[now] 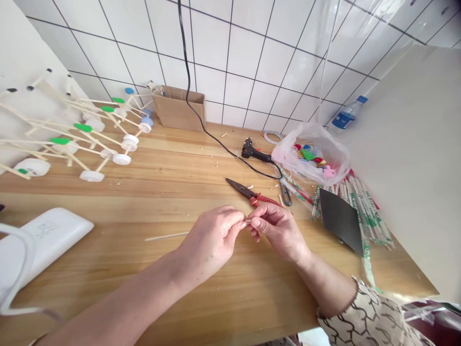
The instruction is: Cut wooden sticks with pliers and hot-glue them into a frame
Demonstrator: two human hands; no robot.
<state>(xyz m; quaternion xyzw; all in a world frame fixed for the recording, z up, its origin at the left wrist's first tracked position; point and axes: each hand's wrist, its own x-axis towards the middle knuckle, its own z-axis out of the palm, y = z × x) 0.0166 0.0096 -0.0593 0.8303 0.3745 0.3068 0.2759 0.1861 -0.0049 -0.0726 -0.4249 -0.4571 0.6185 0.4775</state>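
A thin pale wooden stick stretches out to the left from behind my left hand. My left hand is closed, thumb pressed to the fingers. Between the fingertips of both hands shows a short pale tip in line with this stick; the stretch behind the left hand is hidden. My right hand pinches that tip with thumb and index finger. Just beyond the hands lie pliers with red handles, partly covered by my right hand. A black glue gun rests farther back, its cord running up the wall.
Stick-built models with white caps stand at left, above a white power bank. A cardboard box is against the wall. To the right are a plastic bag of coloured caps, wrapped sticks, a black sheet and a bottle.
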